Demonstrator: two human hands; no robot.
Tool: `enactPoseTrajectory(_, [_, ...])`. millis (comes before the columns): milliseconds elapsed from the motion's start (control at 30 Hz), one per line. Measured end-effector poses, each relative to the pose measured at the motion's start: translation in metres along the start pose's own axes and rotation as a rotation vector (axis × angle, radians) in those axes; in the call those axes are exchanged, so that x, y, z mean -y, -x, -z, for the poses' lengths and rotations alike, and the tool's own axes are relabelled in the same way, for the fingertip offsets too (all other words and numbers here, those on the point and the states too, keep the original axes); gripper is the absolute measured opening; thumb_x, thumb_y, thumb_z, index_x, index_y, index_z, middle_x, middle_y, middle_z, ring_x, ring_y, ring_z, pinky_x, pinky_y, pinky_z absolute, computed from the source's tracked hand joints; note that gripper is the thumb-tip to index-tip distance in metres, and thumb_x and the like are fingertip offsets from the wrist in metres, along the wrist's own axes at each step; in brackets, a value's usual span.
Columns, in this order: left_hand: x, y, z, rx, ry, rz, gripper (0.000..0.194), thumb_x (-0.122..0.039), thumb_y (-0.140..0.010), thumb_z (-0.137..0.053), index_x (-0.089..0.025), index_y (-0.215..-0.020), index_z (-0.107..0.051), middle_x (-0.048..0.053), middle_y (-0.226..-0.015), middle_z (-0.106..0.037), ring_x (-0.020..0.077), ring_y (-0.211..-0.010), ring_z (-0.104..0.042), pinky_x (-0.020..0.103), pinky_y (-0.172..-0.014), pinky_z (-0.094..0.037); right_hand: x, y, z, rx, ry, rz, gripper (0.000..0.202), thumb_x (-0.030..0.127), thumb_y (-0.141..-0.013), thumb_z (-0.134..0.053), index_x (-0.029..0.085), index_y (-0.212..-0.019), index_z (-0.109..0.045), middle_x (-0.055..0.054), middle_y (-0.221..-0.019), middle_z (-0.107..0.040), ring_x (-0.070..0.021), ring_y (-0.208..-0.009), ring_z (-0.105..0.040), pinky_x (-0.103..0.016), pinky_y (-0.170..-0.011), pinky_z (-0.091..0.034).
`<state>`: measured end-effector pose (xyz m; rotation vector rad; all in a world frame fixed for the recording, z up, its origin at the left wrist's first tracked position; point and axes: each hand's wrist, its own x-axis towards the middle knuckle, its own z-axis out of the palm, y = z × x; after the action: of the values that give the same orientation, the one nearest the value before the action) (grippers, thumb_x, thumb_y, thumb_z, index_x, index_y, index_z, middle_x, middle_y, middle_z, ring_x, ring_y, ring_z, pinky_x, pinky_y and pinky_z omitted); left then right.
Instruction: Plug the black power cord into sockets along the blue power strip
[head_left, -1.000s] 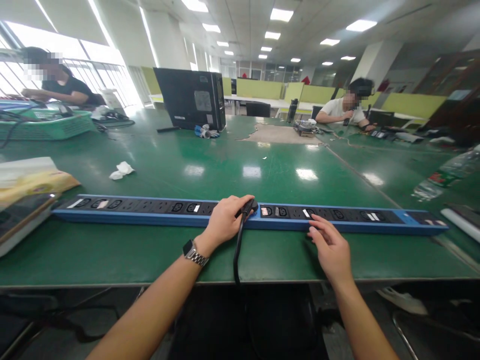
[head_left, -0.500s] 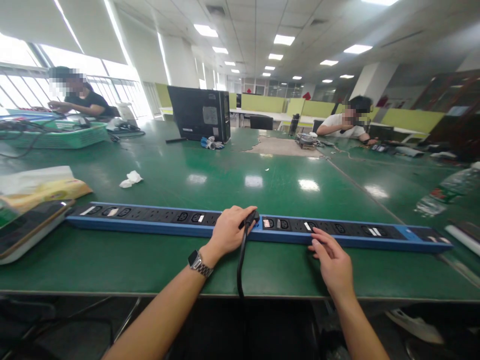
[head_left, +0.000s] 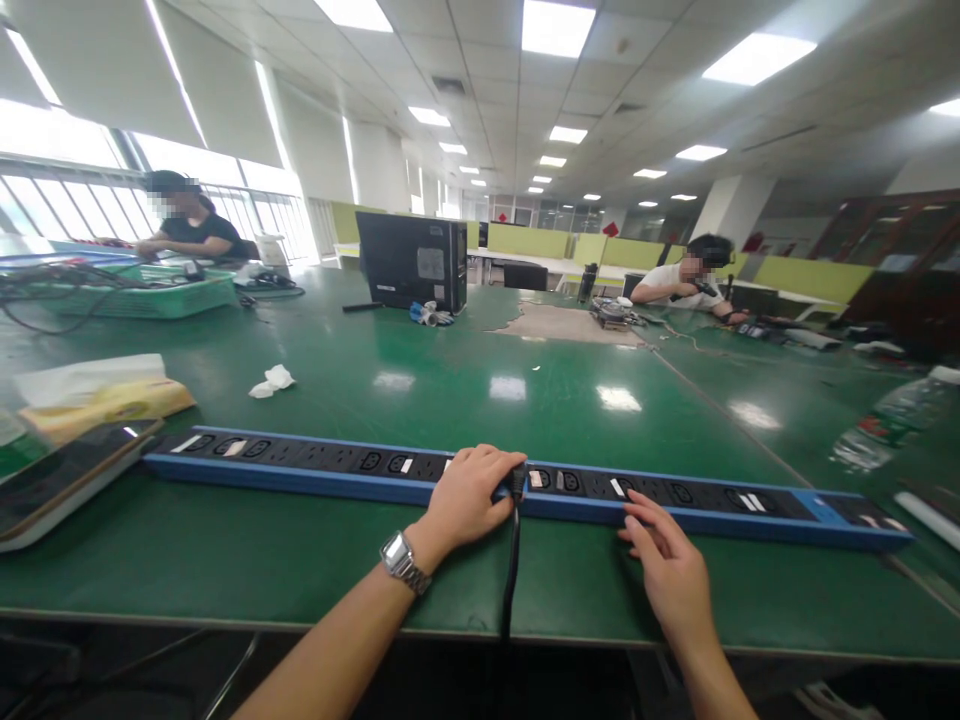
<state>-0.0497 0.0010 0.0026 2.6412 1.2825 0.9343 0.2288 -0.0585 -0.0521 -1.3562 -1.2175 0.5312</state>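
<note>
A long blue power strip (head_left: 300,483) with a row of black sockets lies across the green table. Near its middle, my left hand (head_left: 471,495) is closed over a black plug (head_left: 516,482), palm down against the strip. From the plug a black cable (head_left: 511,575) runs down over the table's front edge. To the right, my right hand (head_left: 666,550) holds nothing; its fingers are apart, with the fingertips at the strip's front edge beside a white label.
A phone (head_left: 75,480) and a yellow tissue pack (head_left: 112,400) lie at the left. A green basket (head_left: 165,297) and a black computer case (head_left: 409,262) stand farther back. A plastic bottle (head_left: 892,415) lies at the right. Two people sit across the table.
The view has tilted up slightly. My left hand has turned flatter over the plug, and the plug and cable have shifted a little right. My right hand stays beside the strip.
</note>
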Motion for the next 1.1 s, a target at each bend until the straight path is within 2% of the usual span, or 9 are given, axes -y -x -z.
enactPoseTrajectory(567, [0.004, 0.0, -0.004, -0.074, 0.01, 0.032, 0.04, -0.015, -0.081, -0.061, -0.021, -0.121, -0.064, 0.006, -0.107, -0.07, 0.0235, -0.1, -0.062, 0.04, -0.09, -0.047, -0.004, -0.002, -0.002, 0.007, 0.004, -0.038, 0.033, 0.048, -0.083, -0.062, 0.02, -0.098, -0.074, -0.012, -0.134, -0.061, -0.0211, -0.086, -0.07, -0.031, -0.066, -0.057])
enactPoseTrajectory(833, [0.01, 0.002, -0.005, -0.102, 0.0, -0.009, 0.041, -0.019, -0.084, -0.058, -0.023, -0.125, -0.062, 0.006, -0.111, -0.071, 0.0239, -0.101, -0.065, 0.04, -0.089, -0.051, -0.012, -0.002, -0.008, -0.002, -0.053, -0.02, 0.031, 0.047, -0.085, -0.062, 0.022, -0.097, -0.075, -0.012, -0.133, -0.062, -0.0247, -0.096, -0.069, -0.036, -0.079, -0.058])
enactPoseTrajectory(1100, [0.015, 0.001, -0.004, -0.12, -0.016, -0.05, 0.04, -0.019, -0.085, -0.057, -0.024, -0.124, -0.062, 0.006, -0.115, -0.072, 0.0248, -0.105, -0.068, 0.042, -0.091, -0.055, -0.014, -0.003, -0.011, -0.007, -0.079, 0.0, 0.032, 0.047, -0.086, -0.061, 0.021, -0.098, -0.075, -0.013, -0.133, -0.061, -0.0262, -0.1, -0.068, -0.039, -0.084, -0.058])
